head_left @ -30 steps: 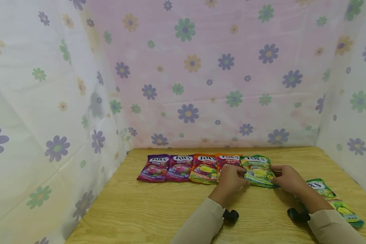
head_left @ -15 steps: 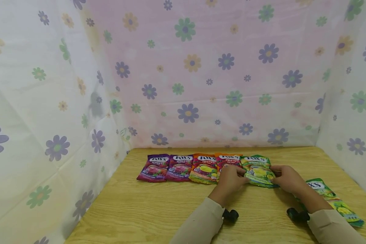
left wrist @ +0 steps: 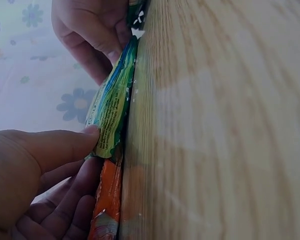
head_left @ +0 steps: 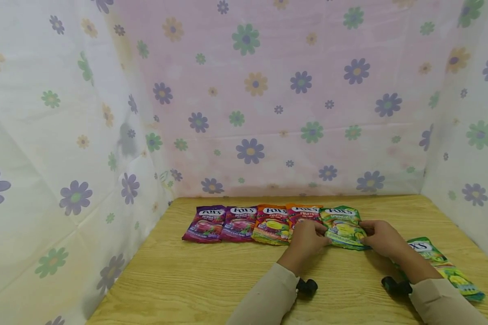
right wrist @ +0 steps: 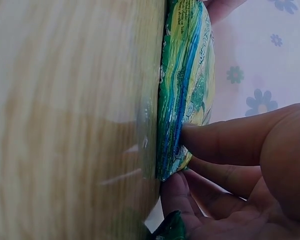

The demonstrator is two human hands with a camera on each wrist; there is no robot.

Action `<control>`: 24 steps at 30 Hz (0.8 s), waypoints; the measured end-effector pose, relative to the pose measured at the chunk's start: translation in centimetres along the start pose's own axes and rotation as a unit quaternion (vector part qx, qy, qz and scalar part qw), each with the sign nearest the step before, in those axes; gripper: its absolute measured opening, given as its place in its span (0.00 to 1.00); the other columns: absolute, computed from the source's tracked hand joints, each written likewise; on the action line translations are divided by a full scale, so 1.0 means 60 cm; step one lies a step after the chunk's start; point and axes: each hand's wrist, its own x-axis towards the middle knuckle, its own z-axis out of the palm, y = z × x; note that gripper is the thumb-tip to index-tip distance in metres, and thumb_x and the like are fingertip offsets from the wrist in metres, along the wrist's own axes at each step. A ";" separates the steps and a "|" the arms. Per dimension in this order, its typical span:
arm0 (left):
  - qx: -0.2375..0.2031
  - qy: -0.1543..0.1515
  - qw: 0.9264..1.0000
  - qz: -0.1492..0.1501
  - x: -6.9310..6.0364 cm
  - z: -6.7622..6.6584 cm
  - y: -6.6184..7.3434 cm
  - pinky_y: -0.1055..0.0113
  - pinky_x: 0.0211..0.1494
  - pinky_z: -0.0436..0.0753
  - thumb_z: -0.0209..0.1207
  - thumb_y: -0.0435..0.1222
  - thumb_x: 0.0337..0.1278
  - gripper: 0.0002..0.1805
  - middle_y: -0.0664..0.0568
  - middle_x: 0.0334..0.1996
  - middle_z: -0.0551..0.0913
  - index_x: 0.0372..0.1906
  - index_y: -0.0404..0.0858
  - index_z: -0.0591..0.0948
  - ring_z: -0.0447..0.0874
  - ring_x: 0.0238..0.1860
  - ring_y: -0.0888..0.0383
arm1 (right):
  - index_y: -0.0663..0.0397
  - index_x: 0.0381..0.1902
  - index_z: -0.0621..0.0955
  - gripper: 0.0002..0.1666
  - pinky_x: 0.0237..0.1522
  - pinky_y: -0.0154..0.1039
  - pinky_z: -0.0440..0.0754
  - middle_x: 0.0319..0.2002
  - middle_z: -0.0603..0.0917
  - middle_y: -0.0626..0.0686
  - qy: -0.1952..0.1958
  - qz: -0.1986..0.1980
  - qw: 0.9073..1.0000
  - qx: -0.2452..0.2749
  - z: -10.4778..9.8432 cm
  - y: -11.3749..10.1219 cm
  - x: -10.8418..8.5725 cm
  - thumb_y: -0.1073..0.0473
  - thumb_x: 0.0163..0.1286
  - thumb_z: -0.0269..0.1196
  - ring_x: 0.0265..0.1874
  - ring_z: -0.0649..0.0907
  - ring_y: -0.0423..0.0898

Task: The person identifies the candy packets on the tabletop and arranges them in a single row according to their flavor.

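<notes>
A green Fox's candy bag [head_left: 343, 228] lies flat at the right end of a row of candy bags. My left hand [head_left: 307, 239] pinches its left edge, thumb on top, reaching across the orange-and-red fruits bag [head_left: 306, 212] and hiding its lower part. On the other side my right hand [head_left: 384, 239] pinches the lower right edge between thumb and fingers. Both wrist views show the green bag [left wrist: 110, 110] low against the table. A second green candy bag [head_left: 455, 273] lies slanted by the right forearm, which partly covers it.
Leftward in the row lie another orange fruits bag [head_left: 271, 225] and two purple berries bags, one in the middle [head_left: 239, 224] and one at the far left [head_left: 205, 224]. Flower-patterned cloth [head_left: 268, 113] encloses the wooden table [head_left: 211, 280] at the back and sides.
</notes>
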 end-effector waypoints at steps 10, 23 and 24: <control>0.002 0.000 1.000 -0.001 0.001 -0.006 -0.001 0.73 0.39 0.85 0.77 0.38 0.53 0.12 0.61 0.35 0.90 0.45 0.47 0.92 0.82 0.32 0.71 | 0.81 0.69 0.69 0.36 0.58 0.65 0.80 0.66 0.73 0.79 0.001 0.000 1.000 -0.009 0.002 0.000 0.003 0.65 0.70 0.65 0.63 0.75 0.75; -0.007 -0.008 1.000 -0.003 0.004 -0.001 -0.003 0.72 0.40 0.85 0.76 0.36 0.54 0.13 0.62 0.34 0.89 0.46 0.46 0.92 0.82 0.32 0.71 | 0.80 0.69 0.69 0.36 0.56 0.63 0.81 0.64 0.75 0.78 0.005 0.005 1.000 -0.014 0.001 0.001 0.000 0.64 0.70 0.66 0.62 0.77 0.75; -0.010 -0.010 1.000 -0.002 0.004 -0.001 -0.002 0.72 0.40 0.85 0.76 0.36 0.54 0.14 0.62 0.34 0.89 0.47 0.46 0.92 0.81 0.32 0.71 | 0.80 0.69 0.69 0.35 0.56 0.62 0.82 0.64 0.75 0.78 0.006 0.008 1.000 -0.012 0.000 0.000 -0.001 0.64 0.70 0.65 0.62 0.77 0.74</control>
